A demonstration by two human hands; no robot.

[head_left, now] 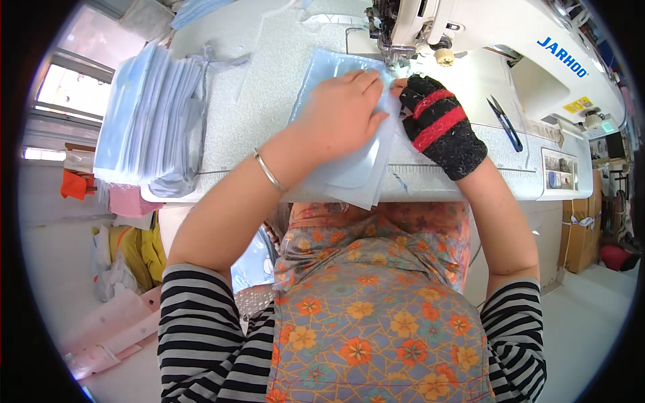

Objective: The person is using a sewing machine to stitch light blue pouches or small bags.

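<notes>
A flat light-blue piece with a glossy, see-through layer (349, 176) lies on the sewing machine bed, its far right corner beside the needle area (401, 55). My left hand (342, 114) rests flat on top of it, fingers stretched toward the needle and thumb out to the side. On my right hand (443, 124) is a black fingerless glove with red stripes. Its fingers are bent at the right edge of the piece, close to the presser foot, and appear to pinch that edge; the glove partly hides the fingertips.
A thick stack of similar light-blue pieces (148, 121) sits at the table's left end. Thread snips (505, 124) lie to the right of my gloved hand. The white sewing machine arm (504, 33) reaches across the far right. A small compartment with bobbins (560, 171) is at the right edge.
</notes>
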